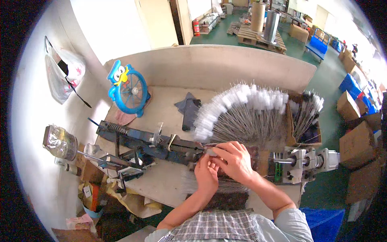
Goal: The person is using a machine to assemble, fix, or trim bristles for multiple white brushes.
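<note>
- Head view: nearest the camera, a grey and white checked apron (217, 228) at 6 o'clock.
- Left hand (206, 174) and right hand (234, 161) meet at centre, fingers pinched narrow on a thin metal wire piece (211, 152) held between both hands' fingertips.
- The dark blue metal machine bar (161, 143) extends from the grip toward 9 o'clock.
- A fan of grey white-tipped wire brushes (246, 113) lies at 12 o'clock.

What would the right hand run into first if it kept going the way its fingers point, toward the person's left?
The right hand points left along the blue metal jig. Its fingertips already pinch a thin wire at the jig's end, so it would probably meet the jig first, though depth is unclear.
</note>
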`<state>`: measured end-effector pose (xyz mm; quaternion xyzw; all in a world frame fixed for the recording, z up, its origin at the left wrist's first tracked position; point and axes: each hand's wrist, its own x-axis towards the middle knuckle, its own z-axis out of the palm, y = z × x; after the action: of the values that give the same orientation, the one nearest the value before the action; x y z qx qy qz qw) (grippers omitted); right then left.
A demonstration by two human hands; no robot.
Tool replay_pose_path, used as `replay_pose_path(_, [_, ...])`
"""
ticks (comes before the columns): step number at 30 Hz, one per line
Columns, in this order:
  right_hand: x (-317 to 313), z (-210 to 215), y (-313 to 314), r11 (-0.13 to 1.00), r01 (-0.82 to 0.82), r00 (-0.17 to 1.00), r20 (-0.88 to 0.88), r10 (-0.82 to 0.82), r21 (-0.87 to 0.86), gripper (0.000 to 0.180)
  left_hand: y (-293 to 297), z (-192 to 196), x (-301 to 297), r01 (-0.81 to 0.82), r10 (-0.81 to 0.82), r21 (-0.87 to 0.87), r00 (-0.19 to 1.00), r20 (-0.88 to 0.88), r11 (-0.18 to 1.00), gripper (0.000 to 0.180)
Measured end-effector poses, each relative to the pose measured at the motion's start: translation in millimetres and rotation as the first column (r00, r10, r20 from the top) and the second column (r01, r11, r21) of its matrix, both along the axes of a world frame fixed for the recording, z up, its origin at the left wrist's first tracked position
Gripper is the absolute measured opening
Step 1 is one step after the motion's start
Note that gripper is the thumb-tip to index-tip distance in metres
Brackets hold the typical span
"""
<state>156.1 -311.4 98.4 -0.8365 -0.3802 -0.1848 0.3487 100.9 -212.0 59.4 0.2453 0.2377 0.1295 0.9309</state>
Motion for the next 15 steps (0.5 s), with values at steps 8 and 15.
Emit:
replay_pose_path(8, [-2, -3, -1, 0.996, 0.092, 0.994, 0.062, -0.092, 0.002, 0.03, 1, -4, 2, 0.001, -0.001, 0.1, 1.0, -0.009, 0.995, 0.005])
replay_pose_path(15, [1, -5, -7, 0.997, 0.048, 0.995, 0.086, -0.043, -0.054, 0.025, -3, -1, 1, 0.001, 0.0, 0.144, 1.0, -0.003, 0.99, 0.01])
